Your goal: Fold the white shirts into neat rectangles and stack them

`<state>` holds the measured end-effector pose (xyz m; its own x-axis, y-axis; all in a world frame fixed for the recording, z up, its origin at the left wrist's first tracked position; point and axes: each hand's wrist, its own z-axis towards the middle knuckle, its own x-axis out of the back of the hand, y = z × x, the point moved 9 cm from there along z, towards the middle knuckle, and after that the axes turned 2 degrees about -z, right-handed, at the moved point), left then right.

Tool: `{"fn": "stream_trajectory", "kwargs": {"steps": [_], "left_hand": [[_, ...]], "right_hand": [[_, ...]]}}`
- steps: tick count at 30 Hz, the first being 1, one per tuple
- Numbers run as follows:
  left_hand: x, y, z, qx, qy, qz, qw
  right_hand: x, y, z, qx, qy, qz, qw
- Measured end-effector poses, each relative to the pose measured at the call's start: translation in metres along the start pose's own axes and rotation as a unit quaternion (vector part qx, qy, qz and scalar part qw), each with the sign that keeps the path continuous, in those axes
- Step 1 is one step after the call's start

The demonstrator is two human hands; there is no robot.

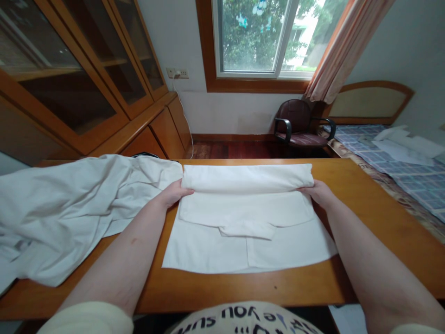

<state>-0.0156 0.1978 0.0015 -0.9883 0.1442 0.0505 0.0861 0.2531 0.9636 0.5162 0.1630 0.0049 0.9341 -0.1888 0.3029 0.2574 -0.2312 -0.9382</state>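
A white cloth garment [208, 246] lies flat on the wooden table in front of me, its far part turned over into a thick fold [246, 177]. A short strip of the fabric lies across its middle, and a seam or slit runs down to the near hem. My left hand [174, 191] pinches the left end of the fold, thumb on top. At the right end, my right hand [317, 191] grips the fold the same way. The fingers beneath the cloth are hidden on both sides.
A heap of white cloth [86, 199] covers the left of the table [375, 222]. Behind stand a glass-door cabinet [139, 116], a window [257, 41] and a dark red armchair [299, 123]. To the right is a bed [410, 162] with a checked cover.
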Motion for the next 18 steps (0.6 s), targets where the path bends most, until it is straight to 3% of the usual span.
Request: {"fn": "stream_trajectory", "kwargs": {"steps": [3, 5, 9, 11, 14, 18], "left_hand": [[0.028, 0.002, -0.002, -0.049, 0.1, 0.037, 0.993], [0.039, -0.003, -0.003, -0.04, 0.121, 0.037, 0.991], [0.028, -0.013, -0.002, 0.031, 0.041, 0.019, 0.999], [0.024, -0.013, -0.005, 0.051, 0.029, 0.014, 0.998], [0.025, -0.002, -0.016, 0.016, 0.048, 0.062, 0.997], [0.049, 0.007, -0.044, -0.025, 0.129, 0.171, 0.976]], "right_hand": [[0.031, 0.0, -0.006, 0.073, 0.121, -0.005, 0.99], [0.043, 0.005, -0.011, 0.087, 0.146, -0.004, 0.985], [0.043, 0.011, -0.016, 0.07, 0.098, -0.003, 0.993], [0.035, 0.012, -0.017, 0.044, 0.065, -0.024, 0.997], [0.028, 0.01, -0.019, 0.016, 0.056, -0.042, 0.997], [0.027, 0.01, -0.032, -0.025, 0.073, -0.071, 0.994]]}}
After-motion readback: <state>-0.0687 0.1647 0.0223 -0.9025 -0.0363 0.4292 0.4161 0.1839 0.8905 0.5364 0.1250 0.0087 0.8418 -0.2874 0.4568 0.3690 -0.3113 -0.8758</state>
